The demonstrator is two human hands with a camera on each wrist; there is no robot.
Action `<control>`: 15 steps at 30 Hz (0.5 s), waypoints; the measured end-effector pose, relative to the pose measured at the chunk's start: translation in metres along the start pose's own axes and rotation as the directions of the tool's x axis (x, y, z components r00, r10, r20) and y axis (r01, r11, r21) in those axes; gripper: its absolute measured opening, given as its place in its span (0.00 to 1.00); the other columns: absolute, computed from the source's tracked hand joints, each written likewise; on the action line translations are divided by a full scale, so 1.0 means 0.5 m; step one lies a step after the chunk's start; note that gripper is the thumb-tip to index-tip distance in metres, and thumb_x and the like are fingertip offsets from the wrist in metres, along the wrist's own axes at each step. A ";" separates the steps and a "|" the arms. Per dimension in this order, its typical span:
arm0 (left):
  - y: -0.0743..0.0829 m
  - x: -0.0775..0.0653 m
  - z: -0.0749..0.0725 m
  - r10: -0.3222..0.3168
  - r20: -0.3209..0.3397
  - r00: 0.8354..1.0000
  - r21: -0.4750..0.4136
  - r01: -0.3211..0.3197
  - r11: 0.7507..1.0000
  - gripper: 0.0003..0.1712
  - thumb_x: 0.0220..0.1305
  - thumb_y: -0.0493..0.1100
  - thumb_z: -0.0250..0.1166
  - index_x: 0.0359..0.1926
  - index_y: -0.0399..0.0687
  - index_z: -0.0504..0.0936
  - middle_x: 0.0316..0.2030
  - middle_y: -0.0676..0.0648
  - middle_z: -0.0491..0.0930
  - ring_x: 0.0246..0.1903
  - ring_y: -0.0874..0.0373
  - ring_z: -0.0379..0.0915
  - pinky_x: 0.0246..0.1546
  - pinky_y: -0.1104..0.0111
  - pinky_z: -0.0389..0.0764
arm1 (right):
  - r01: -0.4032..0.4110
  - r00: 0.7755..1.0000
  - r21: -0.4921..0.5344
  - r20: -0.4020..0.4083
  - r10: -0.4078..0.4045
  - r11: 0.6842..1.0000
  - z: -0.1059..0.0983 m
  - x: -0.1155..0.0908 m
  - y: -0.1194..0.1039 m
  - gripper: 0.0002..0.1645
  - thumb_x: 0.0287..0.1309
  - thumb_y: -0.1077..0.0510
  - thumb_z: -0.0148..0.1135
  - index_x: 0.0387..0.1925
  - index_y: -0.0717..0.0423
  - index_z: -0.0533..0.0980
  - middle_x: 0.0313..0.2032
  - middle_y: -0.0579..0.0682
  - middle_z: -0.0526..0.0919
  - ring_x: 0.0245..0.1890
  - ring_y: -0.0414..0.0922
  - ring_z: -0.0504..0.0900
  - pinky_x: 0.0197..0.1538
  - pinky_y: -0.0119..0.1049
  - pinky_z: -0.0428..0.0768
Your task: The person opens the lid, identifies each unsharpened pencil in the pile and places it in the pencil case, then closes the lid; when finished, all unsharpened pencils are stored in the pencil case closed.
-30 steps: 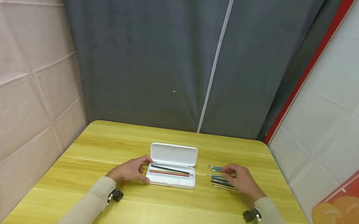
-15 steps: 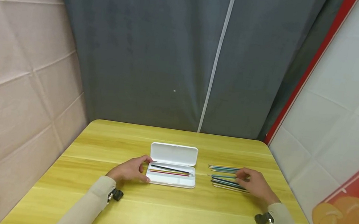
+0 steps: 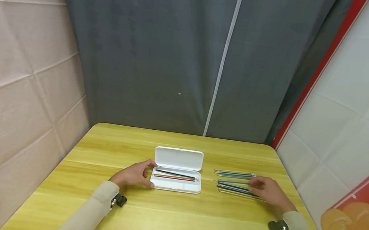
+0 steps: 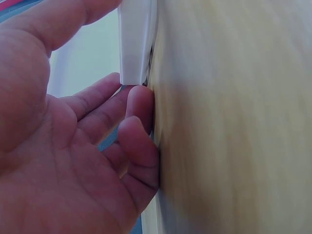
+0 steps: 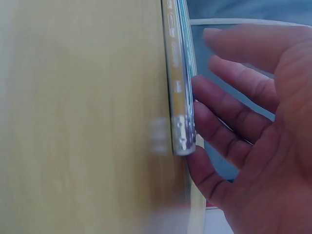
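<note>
A white pencil case (image 3: 178, 158) lies with its lid raised in the middle of the table. Inside it are several pencils, among them a red one (image 3: 173, 178) and a black one. My left hand (image 3: 133, 173) holds the case's left end, thumb at the front corner and index finger at the back. My right hand (image 3: 272, 193) is at the right ends of loose pencils (image 3: 234, 188) on the table. In the right wrist view its thumb stands off a yellow pencil (image 5: 176, 87) with a silver end, while some fingertips lie close behind; contact is unclear.
Another small row of pencils (image 3: 232, 173) lies just behind, right of the case. The wooden table (image 3: 173, 219) ends at a grey curtain (image 3: 155, 70). A pale cloth wall stands left, a white printed one right. Wrist cameras sit on both sleeves.
My right hand has slid rightward along the loose pencils to their right ends, uncovering more of them. The left hand and the case have stayed in place.
</note>
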State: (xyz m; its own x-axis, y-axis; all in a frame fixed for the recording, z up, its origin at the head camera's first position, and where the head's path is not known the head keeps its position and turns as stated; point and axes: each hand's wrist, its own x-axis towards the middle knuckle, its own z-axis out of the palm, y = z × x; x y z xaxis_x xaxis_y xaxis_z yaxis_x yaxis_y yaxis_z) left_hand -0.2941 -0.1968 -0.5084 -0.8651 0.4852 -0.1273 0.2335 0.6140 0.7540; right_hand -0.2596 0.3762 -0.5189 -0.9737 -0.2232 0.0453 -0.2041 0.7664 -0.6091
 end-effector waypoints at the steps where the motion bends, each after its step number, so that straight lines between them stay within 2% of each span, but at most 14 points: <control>1: -0.001 0.001 0.000 0.003 0.001 1.000 0.001 -0.003 1.000 0.42 0.51 0.50 0.85 0.64 0.54 0.75 0.41 0.44 0.75 0.38 0.52 0.67 0.35 0.64 0.68 | -0.004 1.000 0.004 0.010 0.004 1.000 -0.001 -0.002 0.001 0.13 0.65 0.52 0.74 0.47 0.53 0.85 0.45 0.47 0.88 0.46 0.43 0.85 0.50 0.36 0.82; 4: -0.002 0.002 0.000 0.007 0.002 1.000 0.004 -0.007 1.000 0.42 0.51 0.50 0.85 0.64 0.53 0.75 0.40 0.44 0.75 0.38 0.52 0.67 0.35 0.64 0.68 | -0.014 0.999 0.015 0.037 0.014 1.000 -0.005 -0.009 0.001 0.13 0.65 0.54 0.74 0.48 0.54 0.84 0.45 0.47 0.88 0.47 0.44 0.85 0.50 0.35 0.82; 8: -0.004 0.002 0.001 0.002 0.005 1.000 0.002 -0.002 1.000 0.42 0.51 0.50 0.85 0.65 0.52 0.75 0.44 0.45 0.76 0.39 0.52 0.68 0.34 0.65 0.69 | -0.001 0.998 0.027 0.069 -0.001 1.000 -0.009 -0.019 -0.005 0.14 0.66 0.57 0.72 0.50 0.58 0.84 0.47 0.50 0.88 0.46 0.46 0.84 0.48 0.35 0.82; 11: -0.004 0.001 0.002 -0.004 0.005 1.000 -0.003 0.004 1.000 0.43 0.51 0.51 0.85 0.65 0.53 0.74 0.48 0.47 0.76 0.39 0.53 0.68 0.34 0.65 0.70 | 0.020 0.996 0.026 0.086 -0.022 0.999 -0.011 -0.021 -0.003 0.13 0.67 0.58 0.71 0.51 0.59 0.84 0.47 0.50 0.87 0.44 0.42 0.82 0.46 0.33 0.81; 15: -0.002 0.000 0.001 -0.005 0.002 1.000 -0.003 0.005 1.000 0.42 0.51 0.52 0.85 0.65 0.55 0.75 0.47 0.46 0.76 0.38 0.53 0.68 0.34 0.66 0.70 | 0.048 0.994 0.024 0.101 -0.050 0.999 -0.012 -0.019 0.006 0.11 0.69 0.57 0.70 0.49 0.57 0.85 0.45 0.49 0.86 0.40 0.36 0.79 0.43 0.32 0.79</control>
State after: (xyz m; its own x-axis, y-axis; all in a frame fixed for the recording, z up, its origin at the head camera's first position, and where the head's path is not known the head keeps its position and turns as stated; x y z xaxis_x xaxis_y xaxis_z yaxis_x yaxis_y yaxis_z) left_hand -0.2940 -0.1972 -0.5093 -0.8654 0.4832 -0.1323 0.2276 0.6144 0.7554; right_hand -0.2517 0.3842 -0.5167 -0.9469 -0.3214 -0.0046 -0.2482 0.7402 -0.6249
